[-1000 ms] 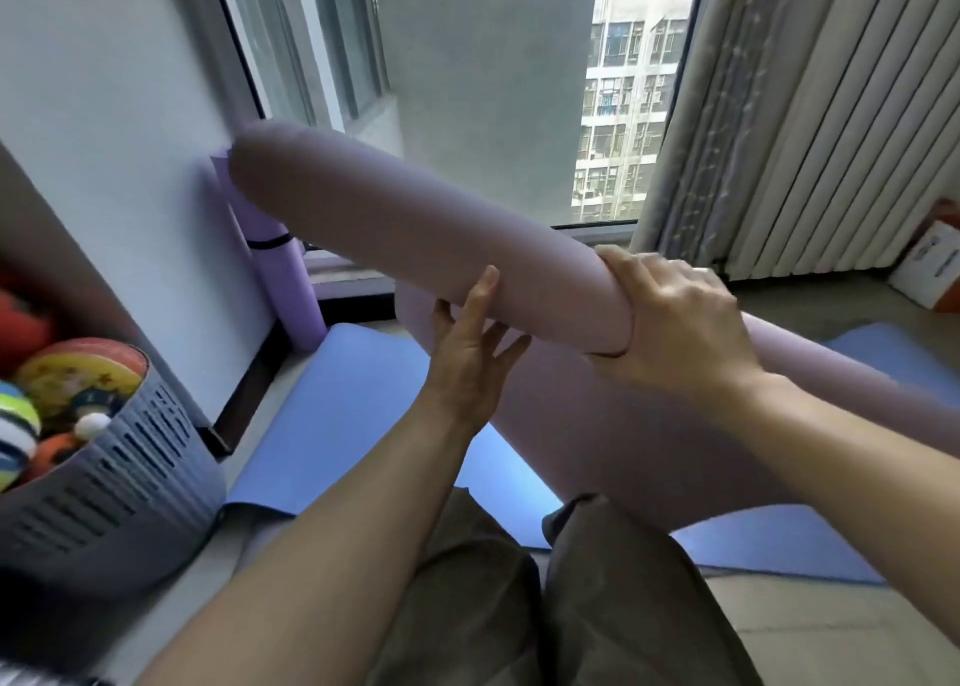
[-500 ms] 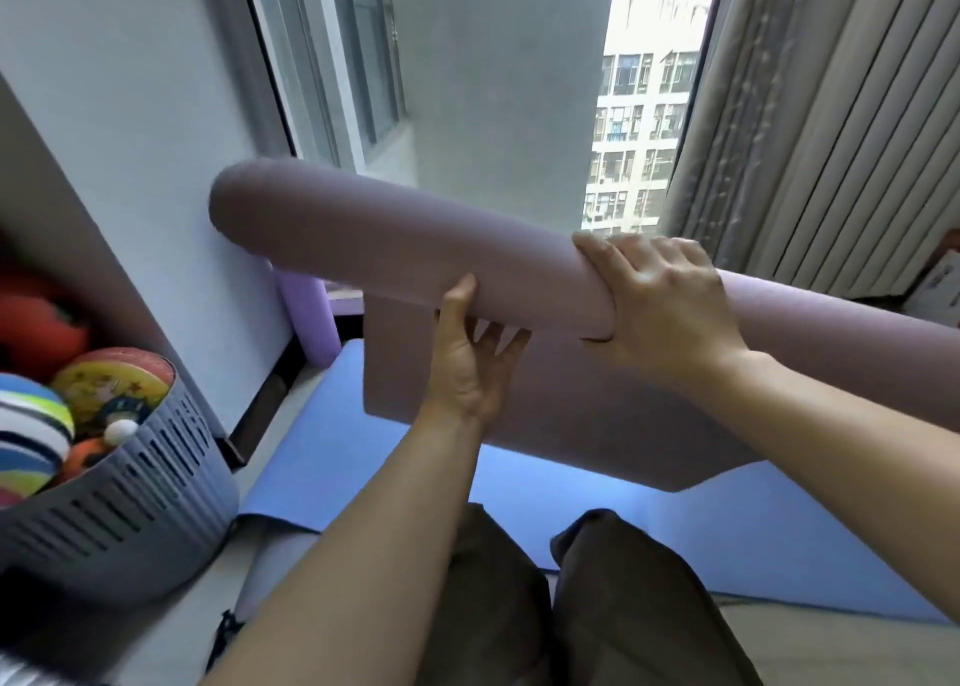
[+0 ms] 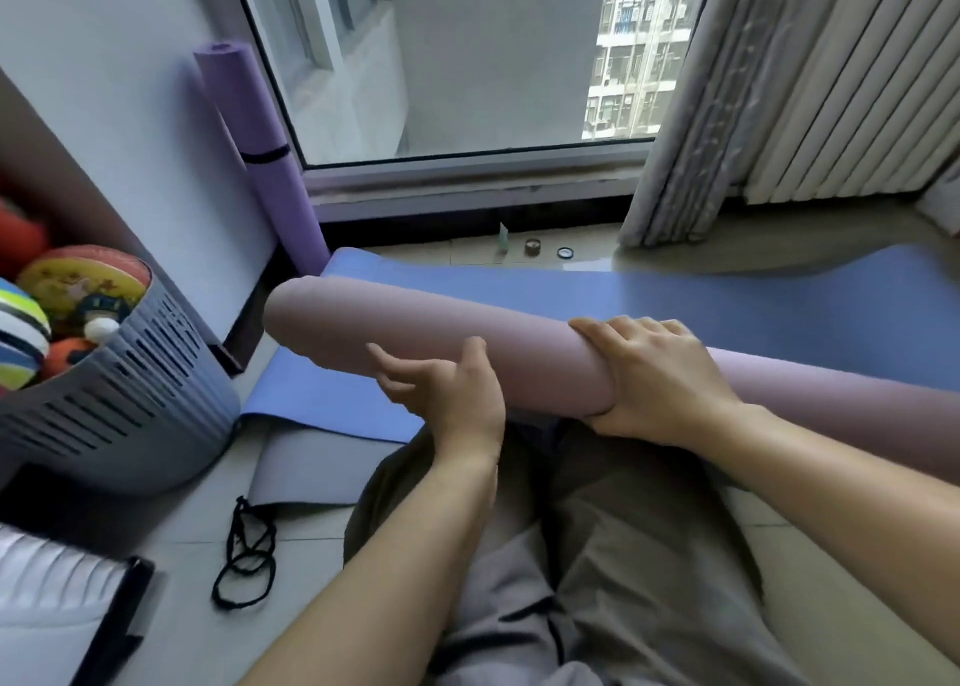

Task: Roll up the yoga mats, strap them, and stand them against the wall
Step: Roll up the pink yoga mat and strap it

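A rolled mauve yoga mat (image 3: 395, 329) lies across my lap, one end pointing left. My right hand (image 3: 654, 373) grips it around the middle, fingers over the top and thumb underneath. My left hand (image 3: 447, 394) touches the roll's near side with spread, relaxed fingers. A blue mat (image 3: 727, 295) lies flat on the floor beneath. A purple rolled mat (image 3: 260, 150) with a black strap around it stands against the wall by the window. A loose black strap (image 3: 244, 560) lies on the tiles at lower left.
A grey slotted basket (image 3: 130, 415) full of balls stands at left. A grey mat (image 3: 306, 472) pokes out under the blue one. Small items (image 3: 532, 247) sit by the window sill. Curtains (image 3: 727, 103) hang at right.
The mauve roll has come down from chest height to lap level, and its hanging loose flap is no longer seen. My view has tilted down, showing the floor and the black strap.
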